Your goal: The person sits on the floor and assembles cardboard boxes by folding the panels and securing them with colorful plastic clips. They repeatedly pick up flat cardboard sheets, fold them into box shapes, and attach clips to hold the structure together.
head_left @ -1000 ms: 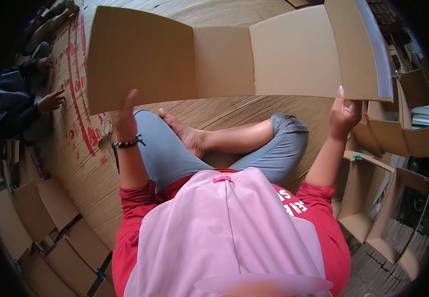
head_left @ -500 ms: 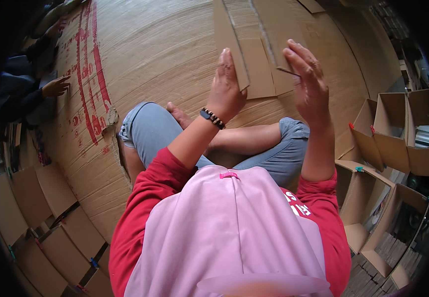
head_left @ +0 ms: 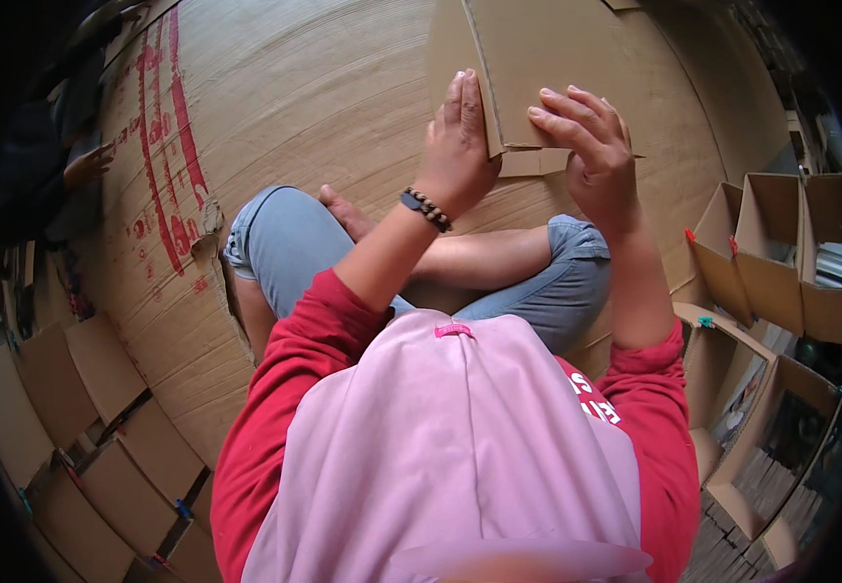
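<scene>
Cardboard sheet (head_left: 547, 68), flat brown and creased, gets pinched by left hand (head_left: 460, 146) and right hand (head_left: 586, 146), fingers curled on its lower edge.

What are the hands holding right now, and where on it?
A flat cardboard box blank, at its near lower edge. The left hand presses flat on its left fold; the right hand grips the bottom edge by the fingertips.
</scene>
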`<state>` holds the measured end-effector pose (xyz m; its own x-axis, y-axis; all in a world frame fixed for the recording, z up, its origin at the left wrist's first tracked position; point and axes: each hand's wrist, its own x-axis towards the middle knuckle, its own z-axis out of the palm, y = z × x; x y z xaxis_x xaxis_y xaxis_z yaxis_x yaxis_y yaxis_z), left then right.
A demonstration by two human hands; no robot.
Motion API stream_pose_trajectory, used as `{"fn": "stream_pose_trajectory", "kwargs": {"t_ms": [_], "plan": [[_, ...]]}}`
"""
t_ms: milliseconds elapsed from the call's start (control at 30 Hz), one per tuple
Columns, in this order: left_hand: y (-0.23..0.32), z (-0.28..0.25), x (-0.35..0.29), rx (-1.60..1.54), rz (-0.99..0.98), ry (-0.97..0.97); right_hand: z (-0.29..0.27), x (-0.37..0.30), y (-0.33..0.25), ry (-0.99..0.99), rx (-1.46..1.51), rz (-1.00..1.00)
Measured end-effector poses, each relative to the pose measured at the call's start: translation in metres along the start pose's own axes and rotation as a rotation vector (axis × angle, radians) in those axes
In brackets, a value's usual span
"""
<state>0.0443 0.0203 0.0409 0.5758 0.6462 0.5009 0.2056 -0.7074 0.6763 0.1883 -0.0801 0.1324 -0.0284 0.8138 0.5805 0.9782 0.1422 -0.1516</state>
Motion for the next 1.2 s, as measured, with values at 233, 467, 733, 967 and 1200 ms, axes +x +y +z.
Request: {"fn": "stream_pose_trajectory", "kwargs": {"t_ms": [233,467,733,967,1200], "plan": [[-0.006,-0.050,0.021,0.115,0.411,-0.095,-0.004,-0.009,-0.001,-0.075,-0.122,-0.029],[-0.019,-0.045,0.053,0.109,0.314,0.017,0.027,-0.107,0.047,-0.163,0.004,0.800],[-0.008,-0.014,0.069,0.087,0.351,0.100,0.118,-0.139,0.127,-1.788,0.521,1.131],[-0.019,-0.002,0.068,0.022,0.360,0.069,0.192,-0.095,0.008,-1.703,0.028,0.433],[-0.011,0.004,0.064,0.046,0.348,0.044,0.142,-0.104,-0.023,-1.075,0.482,0.419]]}}
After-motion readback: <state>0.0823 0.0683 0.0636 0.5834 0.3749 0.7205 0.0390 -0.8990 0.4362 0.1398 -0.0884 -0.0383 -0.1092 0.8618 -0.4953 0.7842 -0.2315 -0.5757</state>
